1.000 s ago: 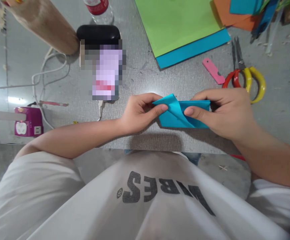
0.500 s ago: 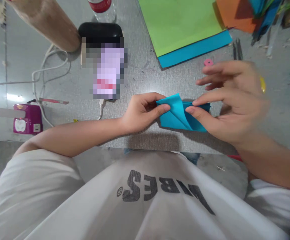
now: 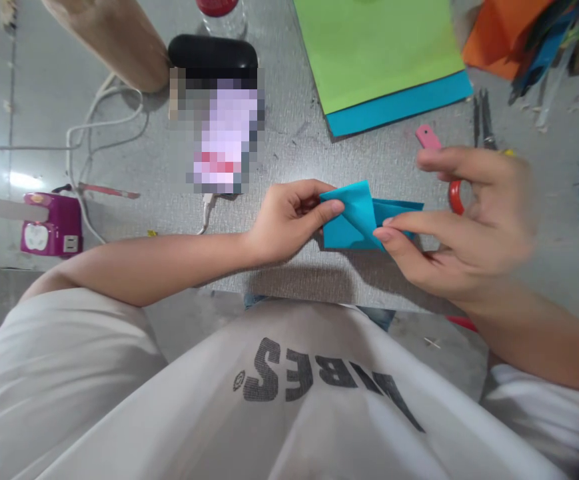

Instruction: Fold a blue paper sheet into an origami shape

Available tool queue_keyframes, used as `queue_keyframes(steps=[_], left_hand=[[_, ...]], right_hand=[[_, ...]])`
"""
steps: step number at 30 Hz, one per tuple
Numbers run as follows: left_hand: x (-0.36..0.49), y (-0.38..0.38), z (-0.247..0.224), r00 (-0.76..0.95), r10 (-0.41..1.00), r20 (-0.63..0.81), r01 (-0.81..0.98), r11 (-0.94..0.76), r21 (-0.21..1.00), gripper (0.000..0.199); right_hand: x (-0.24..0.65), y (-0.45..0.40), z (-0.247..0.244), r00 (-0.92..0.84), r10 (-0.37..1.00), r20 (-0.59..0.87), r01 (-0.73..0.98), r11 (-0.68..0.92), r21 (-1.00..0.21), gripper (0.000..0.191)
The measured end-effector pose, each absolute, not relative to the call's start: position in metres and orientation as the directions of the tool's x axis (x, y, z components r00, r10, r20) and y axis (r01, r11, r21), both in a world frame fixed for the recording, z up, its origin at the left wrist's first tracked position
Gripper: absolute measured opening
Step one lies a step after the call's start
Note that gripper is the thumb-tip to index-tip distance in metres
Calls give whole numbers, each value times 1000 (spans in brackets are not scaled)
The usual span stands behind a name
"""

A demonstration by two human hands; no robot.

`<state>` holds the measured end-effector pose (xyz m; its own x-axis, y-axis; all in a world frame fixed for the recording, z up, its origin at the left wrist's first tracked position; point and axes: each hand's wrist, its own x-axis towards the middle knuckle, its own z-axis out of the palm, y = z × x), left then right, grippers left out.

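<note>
A folded piece of blue paper point(image 3: 348, 217) is held just above the grey table point(image 3: 279, 280), with a flap turned over toward its left part. My left hand point(image 3: 294, 217) pinches its left end between thumb and fingers. At the flap's right edge, my right hand point(image 3: 469, 223) has its thumb and index fingertip pressed together on the paper. The other fingers of that hand are raised and partly hide the paper's right end. Past them lies a pink-handled tool point(image 3: 428, 137).
Green sheets point(image 3: 379, 53) over a blue sheet point(image 3: 404, 107) lie at the back. Orange paper point(image 3: 499, 40) and tools are at the back right. To the left are a phone point(image 3: 226, 133) on a white cable, a black case point(image 3: 213, 52), a bottle point(image 3: 224, 20) and a purple adapter point(image 3: 52, 223).
My right thumb and index finger have moved slightly down along the flap, and its lower corner has shifted. My left hand keeps its grip. The view has shifted a little.
</note>
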<state>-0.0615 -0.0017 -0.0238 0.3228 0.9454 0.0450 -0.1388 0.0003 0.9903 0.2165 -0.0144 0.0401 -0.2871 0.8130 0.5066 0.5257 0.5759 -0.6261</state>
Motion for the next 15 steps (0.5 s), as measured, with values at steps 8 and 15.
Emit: queue_keyframes(steps=[8, 15], left_hand=[[-62, -3, -19, 389, 919, 71, -160, -9, 987, 69], [-60, -8, -24, 297, 946, 128, -142, -89, 986, 61]], right_hand=[[208, -10, 34, -283, 907, 312, 490, 416, -766, 28], [204, -6, 19, -216, 902, 373, 391, 430, -814, 34]])
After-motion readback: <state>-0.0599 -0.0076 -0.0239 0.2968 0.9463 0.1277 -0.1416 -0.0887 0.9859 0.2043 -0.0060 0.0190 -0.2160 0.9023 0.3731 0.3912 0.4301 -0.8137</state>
